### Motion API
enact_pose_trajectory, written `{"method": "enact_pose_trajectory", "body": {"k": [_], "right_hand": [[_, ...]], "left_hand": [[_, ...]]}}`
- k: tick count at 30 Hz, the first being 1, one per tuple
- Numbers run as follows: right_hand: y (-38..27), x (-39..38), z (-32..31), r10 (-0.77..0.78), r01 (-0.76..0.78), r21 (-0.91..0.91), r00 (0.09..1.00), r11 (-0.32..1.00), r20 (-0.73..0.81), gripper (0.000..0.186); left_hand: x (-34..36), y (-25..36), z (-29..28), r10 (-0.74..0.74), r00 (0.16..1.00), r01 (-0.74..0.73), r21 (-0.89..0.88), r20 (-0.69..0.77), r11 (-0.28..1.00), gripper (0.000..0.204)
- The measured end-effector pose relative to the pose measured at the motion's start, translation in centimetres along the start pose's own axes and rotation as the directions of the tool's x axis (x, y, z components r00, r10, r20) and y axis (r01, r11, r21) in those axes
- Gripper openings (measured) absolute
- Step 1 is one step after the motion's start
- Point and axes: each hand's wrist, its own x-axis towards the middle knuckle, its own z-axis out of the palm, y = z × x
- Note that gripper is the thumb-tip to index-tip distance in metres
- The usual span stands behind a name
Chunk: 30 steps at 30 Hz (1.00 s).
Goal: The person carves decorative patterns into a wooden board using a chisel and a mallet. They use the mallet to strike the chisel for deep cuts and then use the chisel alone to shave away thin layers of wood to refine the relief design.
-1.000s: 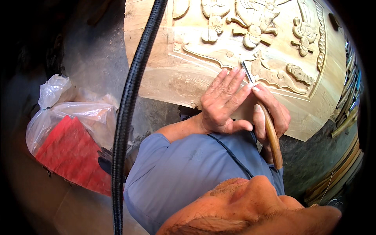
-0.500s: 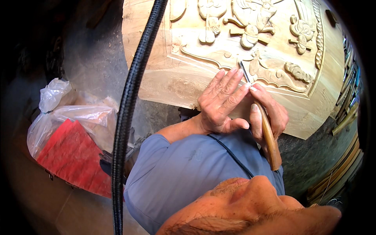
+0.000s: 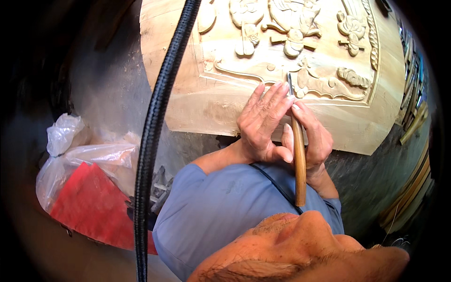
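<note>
A pale wooden panel (image 3: 188, 108) carries carved relief figures and a scrolled border (image 3: 345, 89). My right hand (image 3: 310, 136) grips a chisel (image 3: 299, 164) by its long brown wooden handle, its narrow metal blade pointing up onto the lower border of the carving. My left hand (image 3: 263, 120) has its fingers stretched out beside the blade, the tips at the chisel's metal part near the right fingertips, the thumb lying by the handle. The exact contact point of the blade's tip with the wood is too small to make out.
Several carving tools (image 3: 411, 94) lie along the panel's right, with stacked strips (image 3: 406, 197) below. At the left are a tied plastic bag (image 3: 63, 136) and a red sheet (image 3: 89, 207). A black braided hose (image 3: 157, 113) crosses the view, and a cord (image 3: 277, 183) runs over my blue shirt.
The chisel's handle has swung leftward, so the tool stands more upright in the picture, and my right hand has moved left with it. The view has shifted slightly over the panel.
</note>
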Motion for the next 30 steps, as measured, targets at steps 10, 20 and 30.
{"method": "enact_pose_trajectory", "body": {"k": [10, 20, 30], "right_hand": [[-3.3, 0.4, 2.3, 0.034, -0.043, -0.142, 0.997, 0.989, -0.066, 0.04], [-4.1, 0.2, 3.9, 0.052, -0.072, -0.208, 0.994, 0.976, -0.097, 0.041], [-4.5, 0.4, 4.4, 0.033, -0.06, -0.244, 0.993, 0.968, -0.113, 0.037]], "left_hand": [[0.3, -2.0, -2.3, 0.047, 0.996, -0.026, -0.24, 0.08, 0.97, 0.128], [0.0, -2.5, -2.4, 0.032, 0.998, -0.016, -0.292, 0.051, 0.956, 0.131], [-0.5, -2.5, -2.4, -0.007, 0.998, 0.025, -0.309, 0.059, 0.951, 0.135]]}}
